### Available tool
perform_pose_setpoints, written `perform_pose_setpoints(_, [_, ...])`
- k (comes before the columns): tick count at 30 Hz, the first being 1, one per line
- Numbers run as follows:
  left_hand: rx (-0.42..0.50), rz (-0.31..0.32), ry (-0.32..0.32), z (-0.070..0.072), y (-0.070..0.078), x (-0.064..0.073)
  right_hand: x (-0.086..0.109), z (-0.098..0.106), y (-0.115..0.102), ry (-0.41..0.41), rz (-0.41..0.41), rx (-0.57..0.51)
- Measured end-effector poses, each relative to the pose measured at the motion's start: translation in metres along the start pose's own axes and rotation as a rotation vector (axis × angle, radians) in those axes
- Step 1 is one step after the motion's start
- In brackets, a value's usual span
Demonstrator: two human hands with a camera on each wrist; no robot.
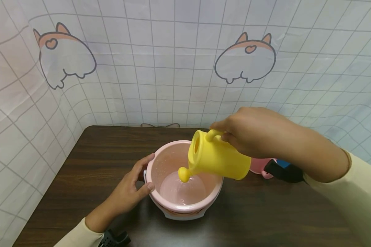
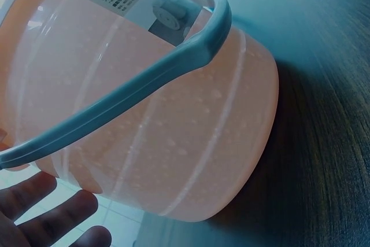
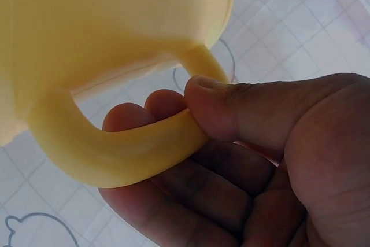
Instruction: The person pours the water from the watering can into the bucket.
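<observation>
My right hand grips the handle of a yellow toy watering can, thumb and fingers wrapped round it. The can is tipped over a pink bucket, its round spout head inside the rim and pointing down. Ripples and bright flecks show on the bucket's floor below the spout. On the bucket's left side, my left hand rests with thumb and forefinger spread along the rim. In the left wrist view, its other fingers extend loosely beside the bucket wall, near the grey carrying handle.
The bucket stands on a dark wooden table. Partly behind my right forearm sit a pink cup-like thing and something blue. A white checked curtain with cartoon animals hangs behind and to the left.
</observation>
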State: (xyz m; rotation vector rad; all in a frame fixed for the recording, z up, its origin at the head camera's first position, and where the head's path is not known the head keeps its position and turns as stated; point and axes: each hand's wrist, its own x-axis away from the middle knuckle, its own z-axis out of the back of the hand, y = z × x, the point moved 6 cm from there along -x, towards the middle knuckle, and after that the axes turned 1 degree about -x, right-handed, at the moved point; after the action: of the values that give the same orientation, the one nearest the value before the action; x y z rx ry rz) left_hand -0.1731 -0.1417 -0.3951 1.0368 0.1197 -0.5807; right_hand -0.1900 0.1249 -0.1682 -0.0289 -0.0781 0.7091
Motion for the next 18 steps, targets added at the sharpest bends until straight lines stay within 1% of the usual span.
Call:
perform_pose_setpoints(11, [-0.014, 0.002, 0.005, 0.000, 0.001, 0.000, -0.007, 0.003, -0.005, -0.059, -0.037, 0.010])
perform_pose_setpoints(14, [-0.015, -0.007, 0.003, 0.000, 0.001, 0.001, -0.009, 0.003, -0.007, -0.073, -0.050, 0.017])
perform_pose_setpoints(18, [-0.012, -0.012, -0.001, 0.000, 0.002, 0.001, -0.011, 0.005, -0.011, -0.070, -0.033, 0.027])
